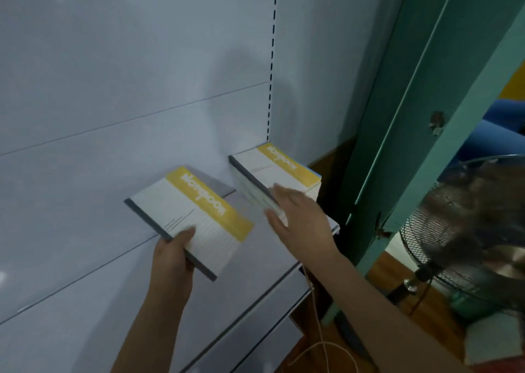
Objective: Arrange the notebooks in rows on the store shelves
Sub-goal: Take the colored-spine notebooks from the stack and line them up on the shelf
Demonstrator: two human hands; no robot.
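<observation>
shelf: white metal shelf (85,230), wide bare stretch at frame left
left hand: left hand (173,256) grips the near corner of a white notebook with a yellow band (193,216), centre frame, held over the shelf
right hand: right hand (298,219), fingers straight, touching the front edge of the stack of matching notebooks (272,170), which sits at the shelf's right end
right edge: green metal post (412,116), standing fan (468,230)
</observation>
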